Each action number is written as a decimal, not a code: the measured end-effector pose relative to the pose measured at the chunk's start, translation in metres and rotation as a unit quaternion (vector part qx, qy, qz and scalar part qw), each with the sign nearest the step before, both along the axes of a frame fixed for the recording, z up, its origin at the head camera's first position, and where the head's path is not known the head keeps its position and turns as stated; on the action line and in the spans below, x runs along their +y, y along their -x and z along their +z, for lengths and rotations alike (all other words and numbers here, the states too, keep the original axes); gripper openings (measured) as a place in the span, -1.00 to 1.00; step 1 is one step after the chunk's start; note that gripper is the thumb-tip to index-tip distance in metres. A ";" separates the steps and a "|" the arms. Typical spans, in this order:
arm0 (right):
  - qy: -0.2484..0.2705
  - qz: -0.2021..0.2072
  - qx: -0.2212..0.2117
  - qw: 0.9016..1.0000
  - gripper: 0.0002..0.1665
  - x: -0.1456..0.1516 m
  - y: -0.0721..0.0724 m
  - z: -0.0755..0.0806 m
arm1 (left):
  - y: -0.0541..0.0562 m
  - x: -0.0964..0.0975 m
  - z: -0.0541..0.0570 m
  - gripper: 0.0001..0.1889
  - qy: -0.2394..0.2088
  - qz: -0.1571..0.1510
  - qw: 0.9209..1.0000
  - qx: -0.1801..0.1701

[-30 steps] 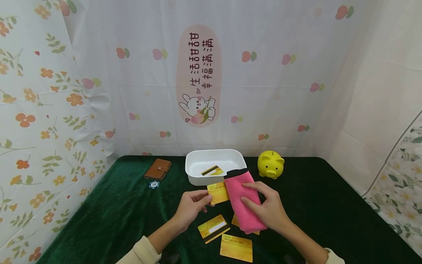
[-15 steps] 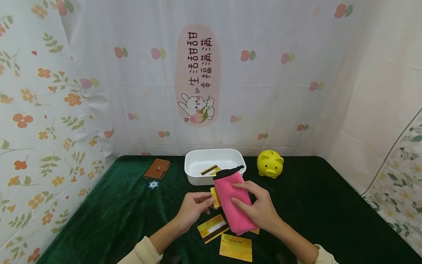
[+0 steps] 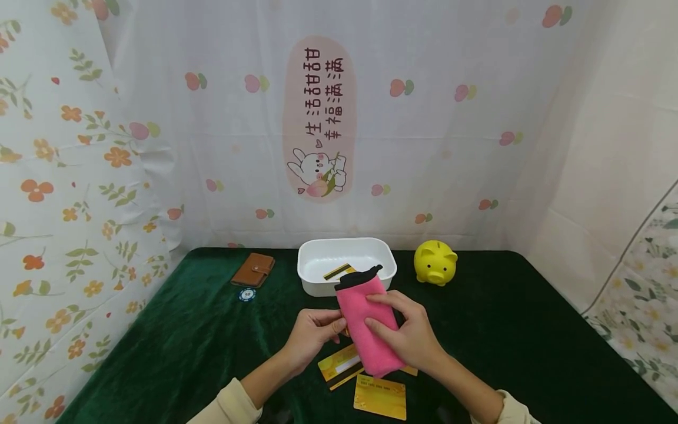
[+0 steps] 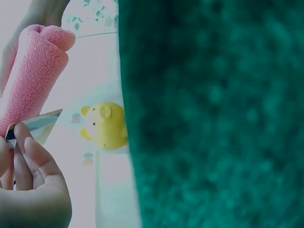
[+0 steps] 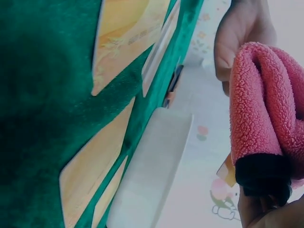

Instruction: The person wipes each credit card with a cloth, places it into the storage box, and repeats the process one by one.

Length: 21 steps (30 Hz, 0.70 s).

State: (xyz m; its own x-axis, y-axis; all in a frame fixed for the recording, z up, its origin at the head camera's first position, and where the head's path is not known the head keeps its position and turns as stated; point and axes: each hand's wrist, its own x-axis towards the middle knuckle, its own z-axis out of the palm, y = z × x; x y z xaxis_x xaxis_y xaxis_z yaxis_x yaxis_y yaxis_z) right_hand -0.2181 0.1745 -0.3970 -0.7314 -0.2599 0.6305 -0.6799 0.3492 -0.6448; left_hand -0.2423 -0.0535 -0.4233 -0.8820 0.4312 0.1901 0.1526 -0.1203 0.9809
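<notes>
In the head view, my right hand (image 3: 413, 333) holds a folded, fleecy pink cloth (image 3: 365, 330) with a black edge, thumb and fingers spread over its front. To its left, my left hand (image 3: 315, 334) pinches a bank card that lies almost wholly behind the cloth. The left wrist view shows that card (image 4: 45, 121) jutting past the pink roll, its near end between thumb and fingers. Several yellow cards lie below on the table: one stripe side up (image 3: 337, 368), another number side up (image 3: 380, 397), and one partly covered by the cloth (image 3: 410, 370).
A white basin (image 3: 312, 287) with a yellow striped card (image 3: 339, 272) in it stands behind the hands. Right of it sits a yellow piggy bank (image 3: 435, 263). On the left lie a brown wallet (image 3: 254, 270) and a poker chip (image 3: 247, 294) on the green tablecloth (image 3: 212, 353).
The pink cloth and my right hand have moved left over the card, which showed plainly a second ago and is now nearly hidden in the head view. My left hand stays about in place.
</notes>
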 end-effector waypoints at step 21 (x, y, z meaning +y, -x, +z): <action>-0.026 -0.032 0.015 0.999 -0.54 0.005 0.006 -0.002 | -0.006 0.002 0.010 -0.74 0.027 0.055 0.998 0.025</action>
